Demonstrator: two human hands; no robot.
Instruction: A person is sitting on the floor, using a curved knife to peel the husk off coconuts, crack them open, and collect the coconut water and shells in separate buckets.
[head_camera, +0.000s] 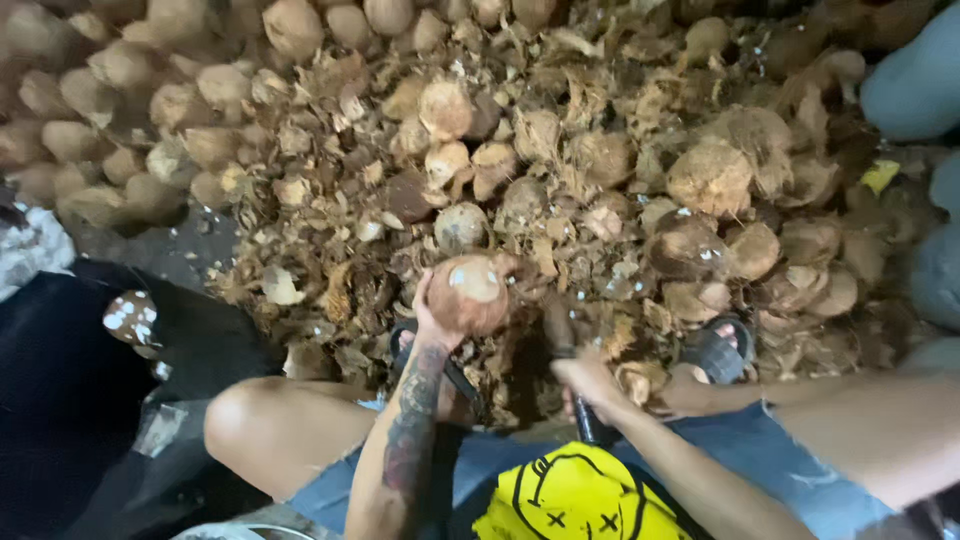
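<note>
Left hand (432, 325) raised, forearm angled up from the knee, fingers cupping a husked coconut (470, 293) from below-left, held over the husk pile (330, 270) between the feet. Right hand (588, 382) lower, fist clenched round a dark tool handle (590, 425), blade blurred.

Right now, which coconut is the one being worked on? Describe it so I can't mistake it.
Start at the big heap of brown husk scraps in front of the seated person's knees. At its near edge, the left hand holds up a round coconut; unlike its neighbours, it is off the ground with pale patches.
</note>
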